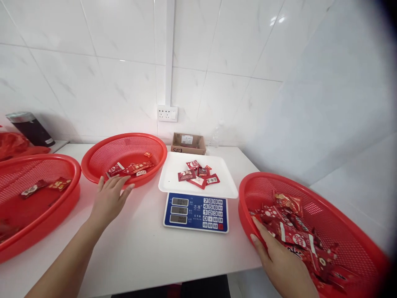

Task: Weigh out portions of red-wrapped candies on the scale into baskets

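Observation:
My left hand is open, fingers spread, at the front rim of the middle red basket. Several small wrapped packets lie inside that basket. At the right, my right hand closes over the left rim of another red basket, thumb and forefinger at the rim; its other fingers are hidden. Many red wrapped snack packets are heaped in this basket. Between my hands stands a digital scale with a white tray. A small group of red packets rests on the tray.
A third red basket with a few packets stands at the far left. Behind it are a dark flask and a red plastic bag. A cardboard box and a clear bottle stand by the tiled wall.

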Available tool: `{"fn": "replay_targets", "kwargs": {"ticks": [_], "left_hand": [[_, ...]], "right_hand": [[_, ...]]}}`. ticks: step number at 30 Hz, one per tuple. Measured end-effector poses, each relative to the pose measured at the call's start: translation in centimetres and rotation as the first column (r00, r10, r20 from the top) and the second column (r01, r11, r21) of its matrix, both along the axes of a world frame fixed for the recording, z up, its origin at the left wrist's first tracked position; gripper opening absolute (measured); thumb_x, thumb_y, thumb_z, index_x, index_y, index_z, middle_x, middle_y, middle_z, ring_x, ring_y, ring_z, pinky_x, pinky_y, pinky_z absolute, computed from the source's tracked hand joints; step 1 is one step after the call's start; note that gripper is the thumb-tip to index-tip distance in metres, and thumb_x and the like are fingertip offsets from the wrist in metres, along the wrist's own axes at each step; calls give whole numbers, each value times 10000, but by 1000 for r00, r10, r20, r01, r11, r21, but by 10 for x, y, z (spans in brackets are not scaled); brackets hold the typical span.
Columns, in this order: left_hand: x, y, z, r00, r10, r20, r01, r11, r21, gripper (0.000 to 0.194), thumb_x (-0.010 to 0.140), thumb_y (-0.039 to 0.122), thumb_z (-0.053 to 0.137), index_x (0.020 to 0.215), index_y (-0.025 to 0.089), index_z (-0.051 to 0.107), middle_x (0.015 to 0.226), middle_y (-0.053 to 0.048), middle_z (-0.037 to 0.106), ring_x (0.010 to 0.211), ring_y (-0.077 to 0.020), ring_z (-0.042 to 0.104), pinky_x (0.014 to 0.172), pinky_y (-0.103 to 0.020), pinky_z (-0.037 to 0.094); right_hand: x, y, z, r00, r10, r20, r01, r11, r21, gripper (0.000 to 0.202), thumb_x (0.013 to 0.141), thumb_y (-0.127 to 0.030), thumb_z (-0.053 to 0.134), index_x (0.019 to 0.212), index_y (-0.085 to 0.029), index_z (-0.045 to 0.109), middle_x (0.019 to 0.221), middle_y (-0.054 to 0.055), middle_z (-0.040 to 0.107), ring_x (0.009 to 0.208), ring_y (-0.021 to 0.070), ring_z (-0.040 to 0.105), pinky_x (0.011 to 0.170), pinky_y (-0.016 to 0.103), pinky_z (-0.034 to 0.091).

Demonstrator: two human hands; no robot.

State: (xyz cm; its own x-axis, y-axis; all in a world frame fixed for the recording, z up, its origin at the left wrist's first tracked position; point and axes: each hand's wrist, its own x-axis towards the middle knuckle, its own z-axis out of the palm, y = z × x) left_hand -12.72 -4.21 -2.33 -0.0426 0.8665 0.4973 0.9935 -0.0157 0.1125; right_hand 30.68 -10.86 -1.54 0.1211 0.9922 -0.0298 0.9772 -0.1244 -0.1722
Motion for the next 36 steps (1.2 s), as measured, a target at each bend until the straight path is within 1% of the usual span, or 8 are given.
{"fn": "replay_targets", "kwargs": {"ticks": [9,20,25,28,30,32,34,36], "left_hand": [[0,3,-2,996,55,-63,-53,998,42,518,888,490,289,1072,119,599,1086,-191,632,1116,-356,505,1009,-614,226],[-8,12,-5,998,65,-9,-63,987,145,299,885,443,387,932,246,607,948,-48,669,1065,-298,544,983,-620,293],[-13,19,-1,998,68,11,-69,990,123,275,886,409,406,929,223,604,970,-60,669,1074,-310,542,957,-650,302],[-1,25,4,997,73,16,-75,979,187,271,894,383,397,975,212,592,1032,-77,658,1114,-315,517,969,-654,278],[15,30,9,999,-27,33,18,971,240,270,887,358,411,986,192,600,1047,-95,653,1125,-298,510,999,-585,298],[38,36,14,977,-203,65,182,954,240,266,882,336,420,993,185,609,1044,-95,657,1106,-266,523,998,-483,352],[65,43,20,927,-360,108,338,924,179,274,882,335,421,1022,190,606,1055,-84,658,1084,-242,534,958,-413,405],[91,51,27,885,-443,143,440,896,56,285,882,343,416,1059,199,587,1099,-77,644,1089,-239,528,935,-399,419]], "right_hand": [[0,-1,-2,1000,-1,29,0,1000,8,586,900,-418,172,1376,-168,405,1325,110,511,1088,287,587,771,420,536],[0,-1,0,1000,9,26,-10,999,51,532,906,-389,239,1354,-184,438,1236,107,591,1003,278,637,696,392,555],[0,-1,1,1000,-3,22,2,1000,14,544,910,-401,214,1370,-191,413,1228,98,601,984,270,648,701,387,550],[-1,-1,2,1000,-13,29,13,1000,-11,552,909,-404,201,1373,-189,409,1230,101,599,982,274,648,709,397,546],[-2,0,3,999,-18,33,19,1000,-24,558,910,-407,192,1375,-184,406,1238,110,592,994,279,642,725,407,541],[-2,0,4,999,-19,30,19,1000,-24,563,910,-410,189,1376,-177,405,1250,117,581,1019,283,630,738,411,538],[-2,0,5,1000,-11,23,11,1000,-10,562,908,-411,201,1369,-172,416,1259,117,572,1031,283,623,742,412,538],[-3,0,5,1000,-4,18,4,1000,3,556,906,-406,208,1357,-170,433,1258,112,573,1015,283,631,729,418,543]]}}
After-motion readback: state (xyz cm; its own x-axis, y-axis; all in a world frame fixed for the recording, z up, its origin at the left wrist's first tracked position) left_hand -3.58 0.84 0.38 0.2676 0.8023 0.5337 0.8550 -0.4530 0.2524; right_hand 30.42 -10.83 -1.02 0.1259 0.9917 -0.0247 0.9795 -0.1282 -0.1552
